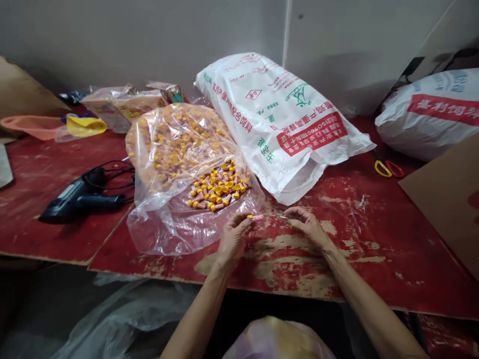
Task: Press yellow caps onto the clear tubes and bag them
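My left hand (236, 233) is closed on a small pink-striped tube with a yellow cap (256, 218), pinched at the cap end and lying level, its other end toward the right. Facing it, my right hand (306, 224) pinches a small clear plastic sleeve (283, 215) between thumb and fingers. A short gap separates the tube from the sleeve. Just behind my left hand, a pile of similar yellow-capped tubes (217, 189) spills out at the mouth of a large clear plastic bag (157, 234). Many more fill the bag.
A white woven sack (258, 114) with red and green print lies behind on the worn red table (359, 279). A dark heat gun (78, 197) is at left, scissors (389, 169) at right. Cardboard (449, 199), another sack (434, 112) and wrapped boxes (130, 102) stand around.
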`<action>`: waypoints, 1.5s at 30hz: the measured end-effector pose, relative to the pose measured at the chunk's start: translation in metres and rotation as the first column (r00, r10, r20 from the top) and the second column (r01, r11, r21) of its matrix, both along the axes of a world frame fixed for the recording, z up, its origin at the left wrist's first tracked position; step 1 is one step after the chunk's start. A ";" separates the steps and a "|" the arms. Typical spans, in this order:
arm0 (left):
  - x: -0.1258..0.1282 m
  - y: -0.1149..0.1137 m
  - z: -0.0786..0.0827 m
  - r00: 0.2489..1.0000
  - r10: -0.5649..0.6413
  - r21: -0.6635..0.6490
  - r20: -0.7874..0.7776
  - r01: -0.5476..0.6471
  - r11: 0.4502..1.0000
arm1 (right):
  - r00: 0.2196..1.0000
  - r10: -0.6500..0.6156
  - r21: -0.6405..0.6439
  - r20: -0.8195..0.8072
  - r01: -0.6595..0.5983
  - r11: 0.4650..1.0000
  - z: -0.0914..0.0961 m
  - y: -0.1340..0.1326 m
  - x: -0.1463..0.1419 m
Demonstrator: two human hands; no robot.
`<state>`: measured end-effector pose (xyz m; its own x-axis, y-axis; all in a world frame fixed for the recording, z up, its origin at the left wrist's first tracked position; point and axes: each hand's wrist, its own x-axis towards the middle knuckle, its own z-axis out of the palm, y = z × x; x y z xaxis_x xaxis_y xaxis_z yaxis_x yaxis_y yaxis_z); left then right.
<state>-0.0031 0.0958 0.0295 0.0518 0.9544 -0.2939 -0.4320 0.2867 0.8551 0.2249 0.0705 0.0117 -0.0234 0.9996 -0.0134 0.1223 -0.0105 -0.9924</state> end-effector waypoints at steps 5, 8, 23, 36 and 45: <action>0.010 -0.026 -0.002 0.993 0.003 -0.112 0.117 0.010 0.994 | 0.987 0.114 -0.047 0.112 -0.110 0.993 0.009 -0.017 -0.020; 0.006 -0.034 -0.002 0.994 0.036 -0.077 0.101 -0.029 0.997 | 0.960 0.157 0.008 0.232 -0.163 0.987 0.018 -0.021 -0.031; 0.016 -0.080 -0.028 0.989 0.117 0.000 -0.095 -0.117 0.993 | 0.776 0.005 0.316 0.631 -0.263 0.912 -0.010 -0.048 -0.078; -0.001 -0.067 -0.031 0.839 0.041 0.272 -0.543 0.130 0.953 | 0.144 0.120 -0.062 0.982 -0.356 0.932 0.003 -0.029 -0.027; -0.022 -0.039 -0.025 0.672 0.289 0.440 -0.682 0.062 0.896 | 0.498 0.031 0.200 0.867 -0.403 0.893 -0.017 -0.035 -0.010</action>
